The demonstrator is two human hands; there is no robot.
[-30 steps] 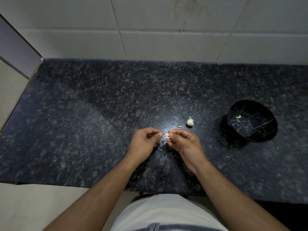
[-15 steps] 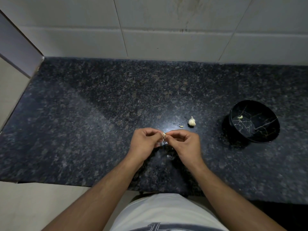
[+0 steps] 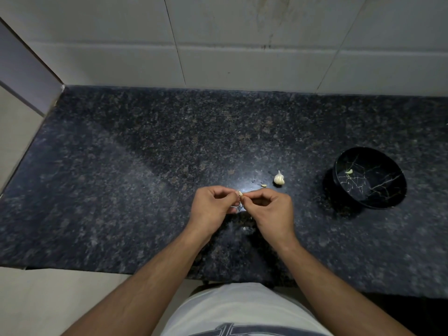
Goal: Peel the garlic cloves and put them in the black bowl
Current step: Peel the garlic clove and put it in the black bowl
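From the head view, both hands meet over the front middle of the dark speckled counter (image 3: 121, 166), fingers curled and fingertips together. The left hand (image 3: 213, 207) and the right hand (image 3: 270, 212) both pinch one small pale clove (image 3: 240, 193) between thumb and forefinger, held just above the counter; how much skin is on it cannot be told at this size. Just beyond the right hand's knuckles a small pale scrap (image 3: 263, 185) lies on the counter, too small to tell whether it is a clove or peel, and just beside that, slightly farther back and to the right, sits a garlic bulb (image 3: 279, 178) with its tip pointing toward the back edge. Well apart to the right, near the counter's right end, stands the black bowl (image 3: 388, 202), marked with thin pale veins inside; one pale clove in bowl (image 3: 348, 171) lies against its inner far-left wall. A tiny pale fleck (image 3: 245, 228) rests on the counter between the two wrists, near the front edge. A tiled wall (image 3: 242, 44) rises behind the counter's back edge, and the person's light shirt (image 3: 237, 309) shows at the bottom.
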